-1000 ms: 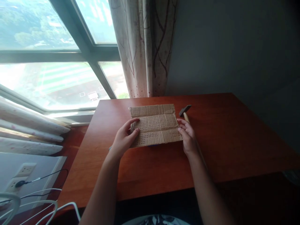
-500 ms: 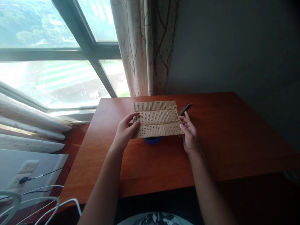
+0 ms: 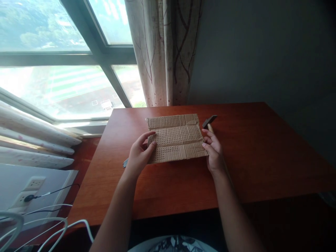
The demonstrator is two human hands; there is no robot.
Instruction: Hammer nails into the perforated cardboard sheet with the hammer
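Table (image 3: 262,150) in reddish wood spreads before us. Our shirt (image 3: 173,244) bears a print too unclear to read. Cardboard (image 3: 174,135), 3 holed panels split by 2 creases, sits over the table between our hands. A hammer (image 3: 209,121) lies just right, its handle partly hidden by our right arm. Our left hand (image 3: 139,149) pinches the cardboard's left edge; our right hand (image 3: 214,154) grips its near right corner. Metal prongs (image 3: 125,163) show beside our left wrist.

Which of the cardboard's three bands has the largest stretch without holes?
The lowest band: holes leave its right portion plain, but cover more of the middle band and top band.
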